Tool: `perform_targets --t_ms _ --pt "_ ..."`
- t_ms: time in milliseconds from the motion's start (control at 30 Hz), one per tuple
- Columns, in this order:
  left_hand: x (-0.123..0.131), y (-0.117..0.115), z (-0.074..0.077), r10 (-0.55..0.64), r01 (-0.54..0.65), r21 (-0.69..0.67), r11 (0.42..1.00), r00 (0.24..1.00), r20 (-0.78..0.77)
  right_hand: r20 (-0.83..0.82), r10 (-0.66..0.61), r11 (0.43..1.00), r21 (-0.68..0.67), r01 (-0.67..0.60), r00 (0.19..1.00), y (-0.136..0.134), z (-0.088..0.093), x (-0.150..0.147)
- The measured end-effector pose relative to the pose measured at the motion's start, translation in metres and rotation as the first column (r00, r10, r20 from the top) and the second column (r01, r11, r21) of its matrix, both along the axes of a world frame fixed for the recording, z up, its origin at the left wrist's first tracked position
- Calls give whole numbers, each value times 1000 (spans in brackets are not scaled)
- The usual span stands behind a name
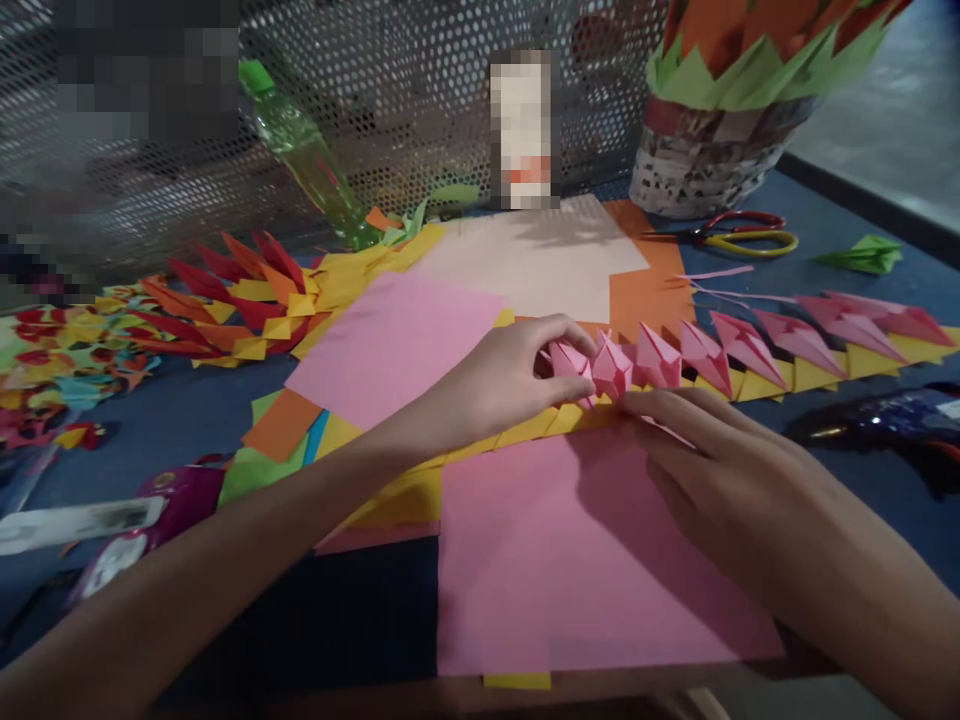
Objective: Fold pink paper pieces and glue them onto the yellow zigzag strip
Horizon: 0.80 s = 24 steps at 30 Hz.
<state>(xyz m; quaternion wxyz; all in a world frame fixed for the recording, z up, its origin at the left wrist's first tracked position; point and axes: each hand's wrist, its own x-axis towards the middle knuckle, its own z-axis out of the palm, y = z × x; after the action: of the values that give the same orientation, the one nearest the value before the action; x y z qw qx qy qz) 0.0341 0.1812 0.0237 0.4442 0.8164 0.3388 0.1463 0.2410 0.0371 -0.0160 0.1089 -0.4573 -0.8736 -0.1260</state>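
Note:
A long strip of folded yellow paper [806,386] crosses in front of me, with several pink folded-paper points [658,357] standing in a row along it. My left hand [517,375] is closed, its thumb and forefinger pinching the leftmost pink point. Beside it, my right hand [705,440] grips the yellow strip's lower edge with its fingers together; its thumb is hidden. Under both hands lies a large pink paper sheet [525,560]. Another pink sheet [405,340] lies behind my left wrist.
Red-handled scissors [750,240] lie at the back right near a paper-woven basket [697,155]. A dark blue tool [885,415] rests at right, a purple tool [169,495] at left. A green bottle [307,150] leans against the perforated panel. Folded scraps [75,340] pile at far left.

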Motion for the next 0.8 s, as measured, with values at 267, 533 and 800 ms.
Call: perform_targets --t_ms 267,533,800 --pt "-1 7 2 -82 83 -96 992 997 10 -27 42 999 36 -41 999 3 3 -1" --pt "1 13 -3 -91 86 -77 993 994 -62 -203 -51 996 -83 35 978 1 2 0" --pt "3 17 -2 -118 128 77 989 985 -126 -243 -51 997 -68 35 969 1 5 0"
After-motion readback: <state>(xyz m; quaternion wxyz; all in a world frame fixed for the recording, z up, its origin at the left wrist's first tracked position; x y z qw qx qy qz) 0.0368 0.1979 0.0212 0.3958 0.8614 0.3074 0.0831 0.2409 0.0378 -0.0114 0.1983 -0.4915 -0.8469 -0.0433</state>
